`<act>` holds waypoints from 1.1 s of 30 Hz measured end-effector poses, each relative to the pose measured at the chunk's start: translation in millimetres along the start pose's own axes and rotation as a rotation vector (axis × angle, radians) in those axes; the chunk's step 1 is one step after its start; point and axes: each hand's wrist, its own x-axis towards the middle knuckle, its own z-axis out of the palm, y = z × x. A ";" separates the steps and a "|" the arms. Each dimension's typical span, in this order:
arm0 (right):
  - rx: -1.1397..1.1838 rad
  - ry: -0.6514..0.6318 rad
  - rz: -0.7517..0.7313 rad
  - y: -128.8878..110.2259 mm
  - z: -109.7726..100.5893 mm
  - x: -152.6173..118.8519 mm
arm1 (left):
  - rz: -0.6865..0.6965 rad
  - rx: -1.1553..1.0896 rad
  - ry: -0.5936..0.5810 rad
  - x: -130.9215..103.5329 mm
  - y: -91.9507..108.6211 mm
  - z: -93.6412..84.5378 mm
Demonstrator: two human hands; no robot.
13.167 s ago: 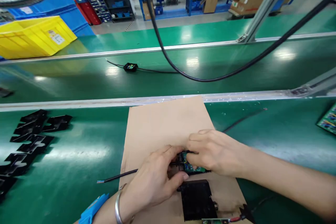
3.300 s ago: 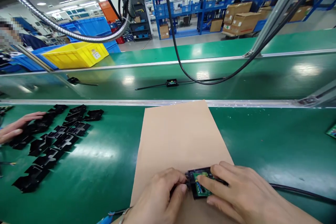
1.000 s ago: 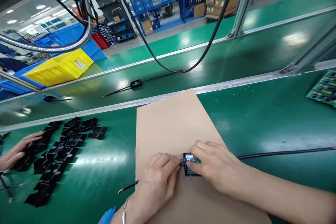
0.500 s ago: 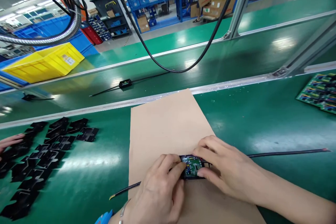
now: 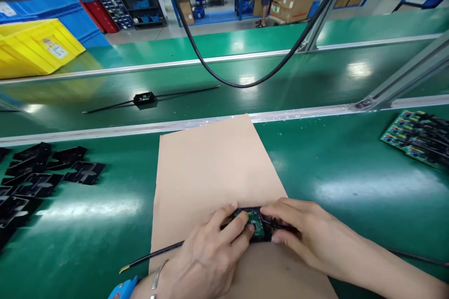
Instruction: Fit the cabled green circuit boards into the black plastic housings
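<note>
A small black plastic case [image 5: 262,239] lies on a brown cardboard sheet [image 5: 210,163], with a green circuit board [image 5: 258,225] inside it. My left hand [image 5: 213,247] grips the case from the left, its fingertips pressing on the board and hiding part of it. At the other end, my right hand [image 5: 308,229] pinches the black cable [image 5: 286,227] where it meets the case. Its thumb touches the near side. The far part of that cable comes out beyond my right forearm. A second black cable [image 5: 150,256] with a stripped yellow end leaves from under my left hand.
Several black plastic pieces [image 5: 84,173] lie at left on the green bench. Green circuit boards with wires [image 5: 414,138] are piled at right. Behind the metal rail, another cased board [image 5: 143,98] rests with its cables. A black cable loop [image 5: 242,86] hangs ahead. A yellow bin [image 5: 38,51] stands back left.
My left fingers have spread further over the board. My right hand now pinches the cable at the case's end. The view has shifted, and the other person's hand at left is out of sight.
</note>
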 end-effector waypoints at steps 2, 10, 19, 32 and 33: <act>-0.014 -0.032 0.086 1.4 -7.0 -3.3 | -0.014 0.033 -0.001 -1.3 2.6 1.5; -0.018 -0.015 -0.111 -5.1 2.0 0.5 | -0.039 0.090 -0.029 -1.4 7.8 4.7; -0.314 0.097 -0.365 10.9 4.8 7.3 | -0.020 0.130 -0.042 -1.5 8.1 2.7; -0.343 0.184 -0.576 16.5 13.8 3.5 | 0.001 0.133 0.017 0.3 9.7 1.8; -0.340 0.171 -0.542 15.6 14.2 3.2 | 0.003 0.135 0.025 0.6 9.3 1.6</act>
